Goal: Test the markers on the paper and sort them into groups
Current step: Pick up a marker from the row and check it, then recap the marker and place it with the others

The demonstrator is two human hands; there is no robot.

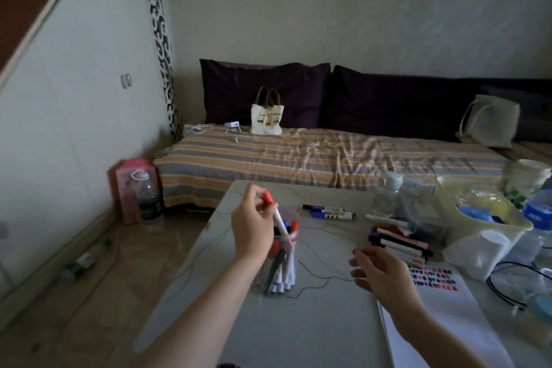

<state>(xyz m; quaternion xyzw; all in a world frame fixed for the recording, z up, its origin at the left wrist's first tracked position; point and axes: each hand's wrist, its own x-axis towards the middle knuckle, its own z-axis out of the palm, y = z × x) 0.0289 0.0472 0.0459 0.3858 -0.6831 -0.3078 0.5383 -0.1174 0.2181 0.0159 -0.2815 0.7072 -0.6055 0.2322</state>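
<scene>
My left hand (252,228) pinches a red-capped white marker (274,212) above the clear plastic cup (280,263) of mixed markers on the grey table (322,323). My right hand (380,273) hovers, fingers loosely spread, beside the white paper (442,305) marked with red and blue test strokes; I can read no labels.

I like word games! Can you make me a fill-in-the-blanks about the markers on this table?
1. The left hand holds a marker with a ____ cap.
2. The other markers stand in a clear ____.
3. The colour marks are on the ____, near the right hand.
4. The right hand holds ____.

Missing words: red; cup; paper; nothing
</scene>
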